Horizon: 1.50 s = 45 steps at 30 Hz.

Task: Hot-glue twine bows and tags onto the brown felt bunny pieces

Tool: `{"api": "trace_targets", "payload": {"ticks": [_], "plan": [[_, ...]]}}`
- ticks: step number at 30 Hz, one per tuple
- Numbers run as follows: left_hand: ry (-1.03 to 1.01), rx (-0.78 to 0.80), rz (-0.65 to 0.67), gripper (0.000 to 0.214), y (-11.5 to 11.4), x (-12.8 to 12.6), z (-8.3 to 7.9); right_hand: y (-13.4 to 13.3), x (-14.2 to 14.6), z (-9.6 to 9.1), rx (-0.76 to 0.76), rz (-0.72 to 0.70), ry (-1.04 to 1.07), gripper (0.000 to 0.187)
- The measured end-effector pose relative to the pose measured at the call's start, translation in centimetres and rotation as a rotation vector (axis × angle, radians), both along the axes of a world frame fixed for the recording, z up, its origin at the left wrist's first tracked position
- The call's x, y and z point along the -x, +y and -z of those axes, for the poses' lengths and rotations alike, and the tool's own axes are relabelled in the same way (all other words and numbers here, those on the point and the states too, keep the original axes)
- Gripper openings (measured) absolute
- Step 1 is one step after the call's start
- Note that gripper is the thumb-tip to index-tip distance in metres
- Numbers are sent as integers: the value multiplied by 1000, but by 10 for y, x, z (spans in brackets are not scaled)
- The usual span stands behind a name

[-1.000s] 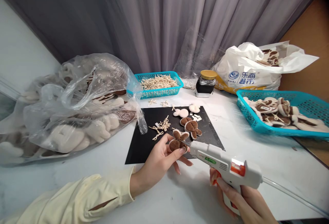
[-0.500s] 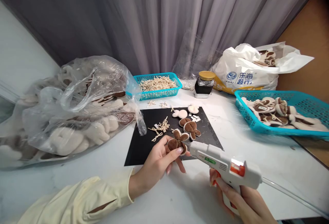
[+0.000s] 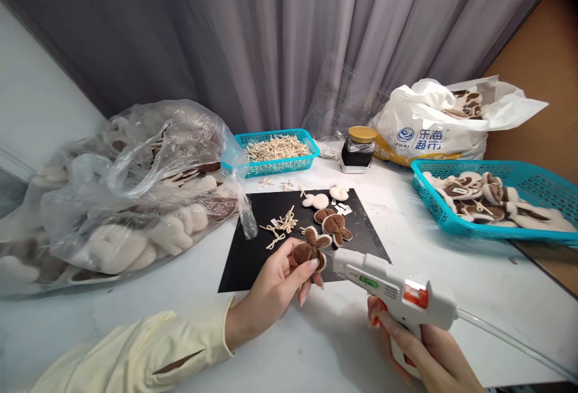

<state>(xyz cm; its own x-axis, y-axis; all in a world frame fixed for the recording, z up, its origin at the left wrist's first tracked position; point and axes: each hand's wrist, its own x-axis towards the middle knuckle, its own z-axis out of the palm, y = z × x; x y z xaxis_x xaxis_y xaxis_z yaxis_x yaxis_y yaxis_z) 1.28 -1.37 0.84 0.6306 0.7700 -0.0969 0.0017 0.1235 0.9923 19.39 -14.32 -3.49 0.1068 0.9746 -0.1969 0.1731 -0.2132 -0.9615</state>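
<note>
My left hand (image 3: 275, 287) pinches a small brown plush bunny piece (image 3: 310, 248) over the near edge of a black mat (image 3: 253, 254). My right hand (image 3: 419, 348) grips a white glue gun (image 3: 392, 290), its nozzle pointing left and almost touching the plush piece. More plush pieces lie on the mat: a brown one (image 3: 335, 224) and two cream ones (image 3: 318, 200). Small cream string bows (image 3: 280, 227) are scattered on the mat to the left.
A clear plastic bag of cream plush shapes (image 3: 121, 194) fills the left. A teal basket of bows (image 3: 276, 150), a dark jar with a gold lid (image 3: 359, 149) and a white shopping bag (image 3: 438, 125) stand behind. A teal tray of plush pieces (image 3: 492, 200) sits right.
My left hand has lifted the plush piece slightly and curled its fingers in. The glue gun has stayed almost where it was.
</note>
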Motion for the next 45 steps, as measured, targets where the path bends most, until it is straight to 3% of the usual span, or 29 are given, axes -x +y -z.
{"api": "trace_targets", "payload": {"ticks": [3,7,9,13,17,19,22,27,31,34,37,39,41,42,45], "plan": [[4,-57,-10,15,-5,5,-8,0,1,0,5,44,-1,40],[-93,-61,47,14,-14,15,-16,2,-7,-2,-94,129,-90,37],[-102,-13,68,14,-14,18,-13,1,-18,-2,-164,153,-140,34],[-75,32,-8,18,-3,16,0,-2,-45,-6,-258,138,-306,39],[-35,51,-31,26,10,12,5,5,-70,-13,-367,86,-614,38],[-35,70,-18,29,13,12,4,15,-82,-16,-468,67,-822,28],[-24,92,19,30,15,14,2,34,-101,-15,-566,-22,-1179,31],[-28,93,75,29,15,18,5,72,-125,-1,-505,-96,-1717,36],[-37,76,87,26,10,21,9,99,-141,8,-600,-179,-1808,51],[-37,88,135,28,6,21,12,116,-147,-3,-578,-315,-1740,50],[-37,112,158,31,4,20,13,134,-130,-36,-522,-401,-1700,34],[-37,117,152,32,4,20,13,149,-100,-64,-562,-432,-1647,23],[-36,117,154,33,3,20,11,167,-61,-86,-643,-503,-1405,22],[-35,117,160,34,2,20,10,177,-40,-93,-687,-572,-1248,21],[-56,109,184,33,-2,20,8,200,13,-95,-738,-734,-1104,15]]}}
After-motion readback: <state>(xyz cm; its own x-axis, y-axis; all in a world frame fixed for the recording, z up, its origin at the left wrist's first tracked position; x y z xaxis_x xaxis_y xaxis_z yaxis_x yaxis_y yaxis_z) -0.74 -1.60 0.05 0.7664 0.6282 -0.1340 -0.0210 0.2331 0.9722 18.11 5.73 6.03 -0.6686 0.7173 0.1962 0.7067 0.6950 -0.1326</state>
